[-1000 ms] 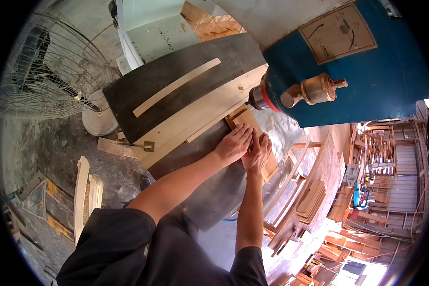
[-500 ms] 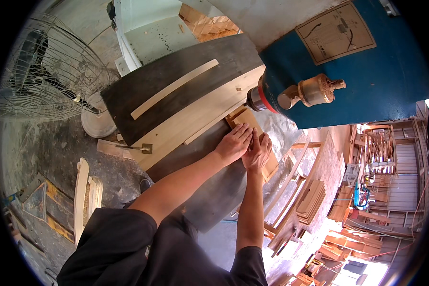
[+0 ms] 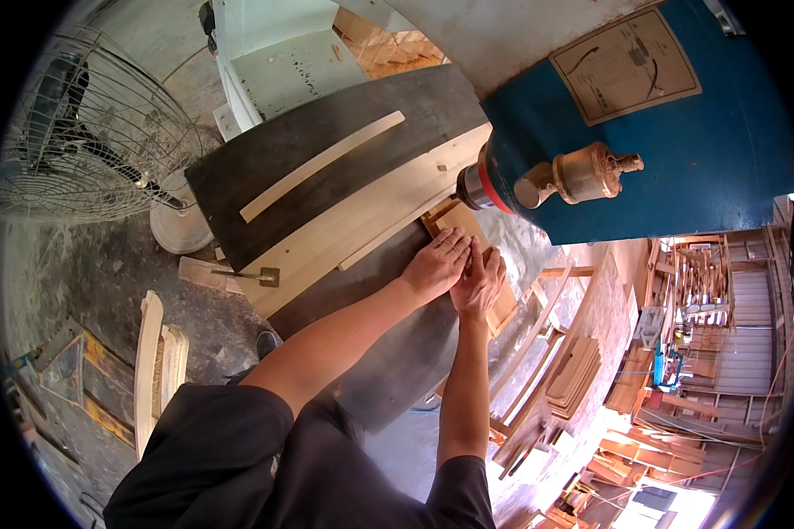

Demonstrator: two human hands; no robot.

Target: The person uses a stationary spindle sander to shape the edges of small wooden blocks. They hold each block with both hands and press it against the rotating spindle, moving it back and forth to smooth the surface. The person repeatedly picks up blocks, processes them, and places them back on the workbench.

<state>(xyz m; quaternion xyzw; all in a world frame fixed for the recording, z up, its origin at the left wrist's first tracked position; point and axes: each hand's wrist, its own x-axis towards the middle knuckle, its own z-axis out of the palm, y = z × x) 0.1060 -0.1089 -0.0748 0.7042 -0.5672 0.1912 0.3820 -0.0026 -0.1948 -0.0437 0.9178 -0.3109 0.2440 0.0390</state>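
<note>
My left hand [image 3: 437, 267] and my right hand [image 3: 478, 284] meet on a narrow wooden board [image 3: 454, 217], fingers bent and pressed together over it. My left fingers lie across its near side; the right ones curl over it just beside them. Its far end sits close to the dark tip of a machine spindle with a red ring [image 3: 483, 187]. Under my palms, the board's middle is hidden. A thin wooden strip [image 3: 384, 238] runs along the edge of a long pale plank [image 3: 348, 207] on the dark machine table [image 3: 370, 304].
A blue machine housing [image 3: 653, 185] with a dusty cylindrical fitting [image 3: 587, 173] overhangs the right. One loose slat [image 3: 322, 166] lies on the table's far part. A caged floor fan [image 3: 88, 132] stands at the left. Stacked boards [image 3: 573, 375] lie right of my right arm.
</note>
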